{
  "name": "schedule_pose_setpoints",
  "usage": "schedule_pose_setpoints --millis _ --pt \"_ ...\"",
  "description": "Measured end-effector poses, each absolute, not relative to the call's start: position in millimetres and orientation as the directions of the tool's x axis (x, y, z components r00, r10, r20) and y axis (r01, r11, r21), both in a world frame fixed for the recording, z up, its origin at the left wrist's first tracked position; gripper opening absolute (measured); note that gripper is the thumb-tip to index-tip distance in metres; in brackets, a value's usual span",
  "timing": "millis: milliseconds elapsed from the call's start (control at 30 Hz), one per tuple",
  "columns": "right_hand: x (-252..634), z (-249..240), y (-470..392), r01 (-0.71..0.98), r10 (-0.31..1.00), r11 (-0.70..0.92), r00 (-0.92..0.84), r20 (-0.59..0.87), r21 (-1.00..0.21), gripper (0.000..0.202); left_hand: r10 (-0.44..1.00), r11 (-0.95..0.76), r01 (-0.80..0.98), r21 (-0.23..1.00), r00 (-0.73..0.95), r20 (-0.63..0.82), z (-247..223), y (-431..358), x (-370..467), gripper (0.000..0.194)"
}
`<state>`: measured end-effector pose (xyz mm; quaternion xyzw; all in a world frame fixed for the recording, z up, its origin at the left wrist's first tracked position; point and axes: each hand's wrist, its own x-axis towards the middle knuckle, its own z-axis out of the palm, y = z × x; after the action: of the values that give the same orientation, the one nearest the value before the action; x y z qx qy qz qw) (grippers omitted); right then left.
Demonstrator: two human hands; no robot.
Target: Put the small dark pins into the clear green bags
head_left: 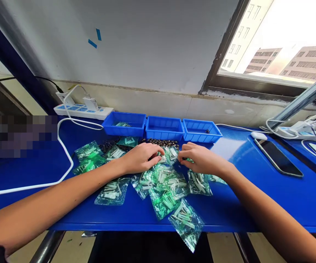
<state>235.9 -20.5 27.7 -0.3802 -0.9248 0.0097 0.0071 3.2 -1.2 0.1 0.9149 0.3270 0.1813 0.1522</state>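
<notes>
Clear green plastic packets holding white and metal small parts lie in a loose pile on the blue table. At the pile's upper side is my left hand, its thumb and forefinger curled toward each other beside a packet. My right hand faces it from the right, with its fingers bent inward and the tips pressed together at the packets. What either hand's fingertips hold is hidden. Small dark metal pieces are heaped just behind the hands. One packet hangs over the table's front edge.
Three blue bins stand along the wall: a left bin, a middle bin and a right bin. A phone lies at right. Power strips and a white cable are at left, with more cables at right.
</notes>
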Motion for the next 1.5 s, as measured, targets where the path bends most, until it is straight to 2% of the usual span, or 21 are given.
schedule_pose_setpoints --millis 167,367,433,600,667,900,1167,1500 --pt "223.0 21.4 -28.0 0.637 0.632 0.771 -0.765 0.123 0.004 0.014 0.642 -0.753 0.533 0.386 0.726 0.248 -1.0 -0.7 3.0 0.022" --pt "214.8 11.5 -30.2 0.592 0.555 0.806 -0.747 0.366 -0.014 0.016 0.627 -0.772 0.530 0.351 0.729 0.275 -3.7 1.2 2.7 0.022" --pt "212.9 9.4 -31.2 0.589 0.543 0.807 -0.725 0.424 -0.026 0.015 0.587 -0.807 0.517 0.286 0.755 0.291 -3.0 0.4 2.4 0.022" --pt "205.1 2.4 -35.7 0.545 0.491 0.837 -0.713 0.501 -0.044 0.013 0.404 -0.905 0.426 0.009 0.850 0.338 0.2 -6.8 4.0 0.023" --pt "202.1 -1.3 -36.6 0.532 0.472 0.846 -0.708 0.525 -0.045 0.013 0.375 -0.911 0.410 -0.032 0.859 0.348 0.0 -9.4 5.4 0.023" --pt "200.2 -7.1 -34.3 0.564 0.523 0.818 -0.652 0.548 -0.109 0.006 0.419 -0.900 0.433 0.038 0.840 0.344 -2.9 -9.3 6.7 0.022" --pt "202.2 -8.0 -30.8 0.581 0.525 0.807 -0.627 0.576 -0.102 0.004 0.521 -0.853 0.472 0.224 0.795 0.310 -1.8 -8.0 7.2 0.018" --pt "203.0 -7.6 -30.2 0.574 0.525 0.812 -0.639 0.562 -0.106 0.007 0.518 -0.854 0.465 0.233 0.802 0.299 -0.6 -8.4 6.6 0.020"
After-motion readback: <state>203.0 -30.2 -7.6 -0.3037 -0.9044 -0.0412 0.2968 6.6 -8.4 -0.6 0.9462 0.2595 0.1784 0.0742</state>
